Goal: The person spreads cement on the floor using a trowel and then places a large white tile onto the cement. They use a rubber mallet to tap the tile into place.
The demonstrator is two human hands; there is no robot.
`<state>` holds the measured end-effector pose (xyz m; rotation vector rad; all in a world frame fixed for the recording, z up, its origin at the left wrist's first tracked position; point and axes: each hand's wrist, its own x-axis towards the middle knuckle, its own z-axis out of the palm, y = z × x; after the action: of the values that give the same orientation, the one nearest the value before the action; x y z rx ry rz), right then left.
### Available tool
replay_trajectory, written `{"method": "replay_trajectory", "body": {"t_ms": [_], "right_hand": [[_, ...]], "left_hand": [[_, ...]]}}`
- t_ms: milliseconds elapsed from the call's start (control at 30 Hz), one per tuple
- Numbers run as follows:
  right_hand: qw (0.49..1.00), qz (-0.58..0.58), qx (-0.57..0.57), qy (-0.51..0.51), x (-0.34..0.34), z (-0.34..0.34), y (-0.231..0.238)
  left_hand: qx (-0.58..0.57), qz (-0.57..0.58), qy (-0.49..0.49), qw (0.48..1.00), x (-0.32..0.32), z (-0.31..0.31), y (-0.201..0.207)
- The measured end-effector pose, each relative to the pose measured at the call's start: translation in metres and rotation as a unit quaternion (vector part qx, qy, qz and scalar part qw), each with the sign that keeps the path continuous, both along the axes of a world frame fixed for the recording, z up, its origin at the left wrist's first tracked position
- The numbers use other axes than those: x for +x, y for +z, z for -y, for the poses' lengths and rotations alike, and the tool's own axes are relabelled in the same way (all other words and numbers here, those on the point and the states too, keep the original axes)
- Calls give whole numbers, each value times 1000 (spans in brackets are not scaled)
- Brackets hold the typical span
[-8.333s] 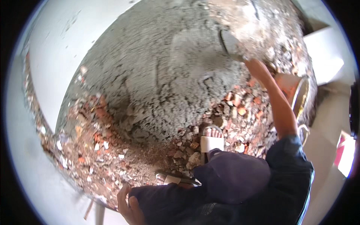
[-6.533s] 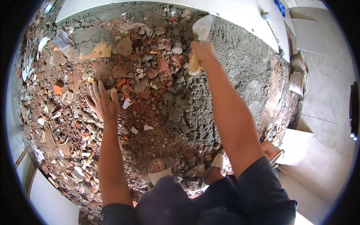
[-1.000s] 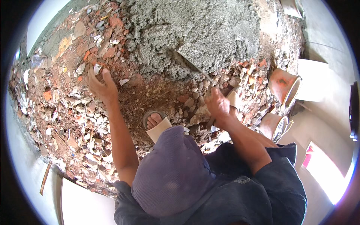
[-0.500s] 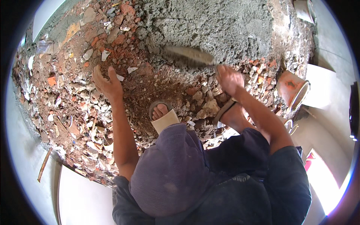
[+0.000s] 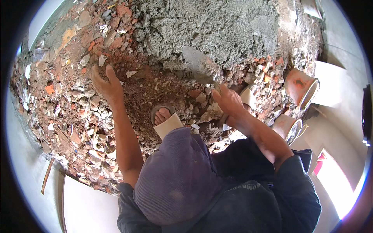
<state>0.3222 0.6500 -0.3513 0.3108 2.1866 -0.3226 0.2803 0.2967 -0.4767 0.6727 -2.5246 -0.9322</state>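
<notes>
My right hand is closed round the handle of a trowel. The grey, mortar-smeared blade points up and left, lying over the near edge of a patch of wet grey mortar. Loose rubble and brown soil border that patch on my side. Off to the left, my left hand hovers over the rubble with its thumb and fingers apart, holding nothing. Between the hands, a sandalled foot rests on the soil.
On the right stands a rust-stained bucket, with a second bucket nearer me. Another container is at the far right. Broken brick and stones cover the ground to the left. A stick leans by the pale surface at lower left.
The trowel blade has swung from lying nearly level to slanting up-left, and my right hand has come slightly nearer and left. My left hand has shifted a little left, still open.
</notes>
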Motion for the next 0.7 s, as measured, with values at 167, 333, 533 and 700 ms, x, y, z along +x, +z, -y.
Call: {"method": "replay_trajectory", "body": {"t_ms": [167, 333, 533, 700], "right_hand": [[996, -23, -26, 80, 11, 1, -14], [888, -127, 174, 406, -10, -79, -40], [874, -238, 185, 382, -18, -112, -31], [998, 4, 12, 58, -55, -35, -40]], "left_hand": [[22, 3, -21, 1000, -3, -11, 6], [48, 29, -32, 998, -4, -16, 14], [34, 47, -35, 998, -3, -21, 13], [69, 11, -67, 995, -6, -36, 5]]}}
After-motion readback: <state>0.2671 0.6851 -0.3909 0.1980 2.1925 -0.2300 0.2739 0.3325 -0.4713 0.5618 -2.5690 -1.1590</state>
